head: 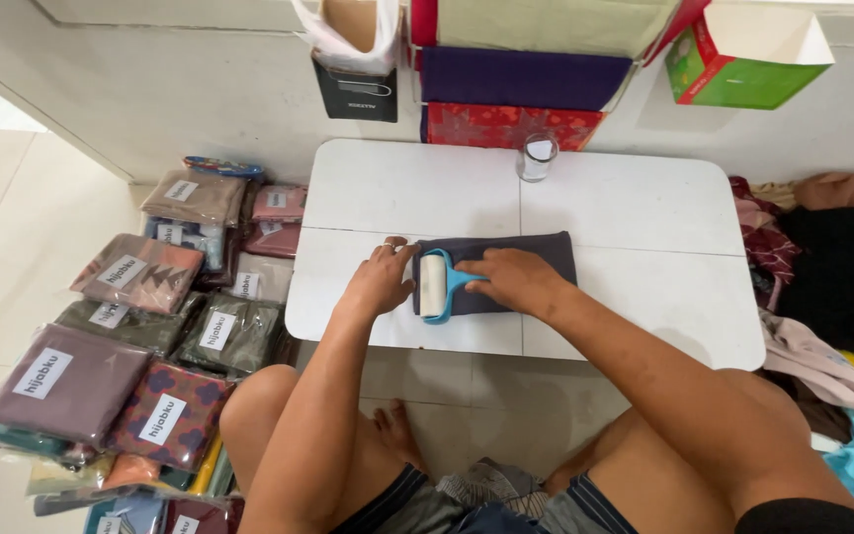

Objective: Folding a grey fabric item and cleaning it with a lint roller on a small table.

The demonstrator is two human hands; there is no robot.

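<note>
**Lint roller at work on a folded dark cloth**

On the low white table [635,208], a folded dark grey cloth [526,249] lies near the front edge, roughly at the middle. The right hand [514,279] rests on the cloth with its fingers curled around the blue handle of a lint roller [435,286]; the roller's pale drum lies on the cloth's left end, its axis running front to back. The left hand [380,280] is pressed flat just beside the drum, fingers spread and open, holding down the cloth's left edge where it meets the table top; a ring shows on one finger.

A clear glass [536,157] stands at the table's far edge, well apart from the hands. Behind it, against the wall, are stacked boxes in purple and red [516,99] and a green carton [743,69]. On the floor to the left lies a heap of folded fabrics in clear labelled bags [150,336]; loose clothes [832,277] pile up on the right.
</note>
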